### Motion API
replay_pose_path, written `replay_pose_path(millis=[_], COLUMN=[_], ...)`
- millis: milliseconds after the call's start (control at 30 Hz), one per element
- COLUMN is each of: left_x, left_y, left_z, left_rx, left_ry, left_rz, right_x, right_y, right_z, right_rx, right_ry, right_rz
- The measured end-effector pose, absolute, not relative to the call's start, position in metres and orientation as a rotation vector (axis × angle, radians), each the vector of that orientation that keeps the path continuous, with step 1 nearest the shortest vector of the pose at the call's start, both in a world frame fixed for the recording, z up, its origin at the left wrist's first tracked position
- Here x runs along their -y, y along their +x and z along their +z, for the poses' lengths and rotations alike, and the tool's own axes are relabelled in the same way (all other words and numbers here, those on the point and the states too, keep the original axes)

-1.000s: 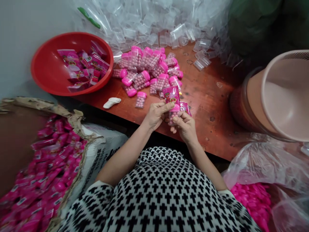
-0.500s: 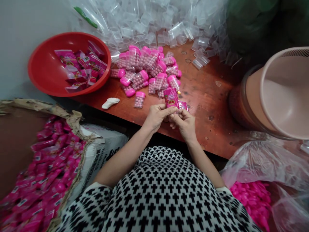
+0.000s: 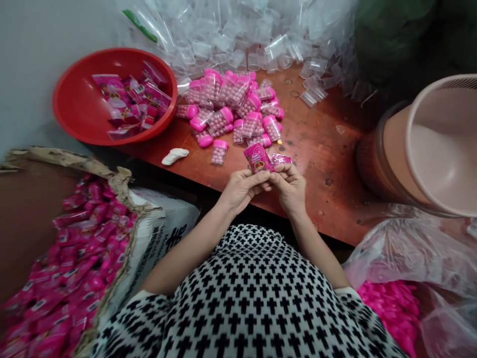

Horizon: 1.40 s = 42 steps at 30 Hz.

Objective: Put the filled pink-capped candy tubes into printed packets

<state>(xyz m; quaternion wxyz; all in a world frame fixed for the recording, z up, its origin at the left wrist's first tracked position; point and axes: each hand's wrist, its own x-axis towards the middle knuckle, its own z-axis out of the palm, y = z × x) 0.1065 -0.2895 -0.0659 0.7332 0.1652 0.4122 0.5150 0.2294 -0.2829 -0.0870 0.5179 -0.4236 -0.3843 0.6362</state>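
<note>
Tabletop, candy bottles, red bowl, left hand, right hand gripping pink packet

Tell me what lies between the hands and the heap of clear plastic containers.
A pile of pink-capped bottles lies there on the table, shown in the head view.

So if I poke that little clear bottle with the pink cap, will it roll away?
That clear bottle looks flat-sided, so it would probably slide, not roll. The pink balls packed inside should make it heavier than the empty clear containers behind it. Its plastic looks thin, so a hard squeeze might crack it.
</note>
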Motion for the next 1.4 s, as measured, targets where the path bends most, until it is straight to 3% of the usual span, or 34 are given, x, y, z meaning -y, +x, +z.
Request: replay_pose_path(millis=[167,300,433,600,733,967,1133,1400], left_x=[0.319,0.345,0.329,0.278,0.258,0.257,0.26,0.269], left_y=[0.063,0.005,0.02,0.11,0.148,0.15,0.145,0.13], left_z=[-0.04,-0.028,-0.054,-0.094,-0.109,-0.122,-0.114,-0.109], left_rx=[-1.058,-1.269,-1.482,-1.521,-1.612,-1.587,-1.484,-1.403], left_ry=[0.438,0.661,0.947,1.914,2.171,2.154,2.075,1.892], left_rz=[1.561,1.952,1.669,1.046,0.76,0.917,1.105,1.278], right_x=[0.274,0.259,0.249,0.254,0.256,0.246,0.241,0.238], right_y=[0.23,0.26,0.286,0.293,0.3,0.311,0.304,0.286], right_z=[-0.075,-0.073,-0.076,-0.08,-0.082,-0.088,-0.09,-0.084], right_rx=[1.024,1.042,1.043,1.042,1.032,1.118,1.092,0.96], right_ry=[-1.014,-1.089,-1.162,-1.251,-1.261,-1.379,-1.309,-1.195], right_rz=[1.521,1.3,1.145,1.115,1.12,1.046,1.292,1.416])
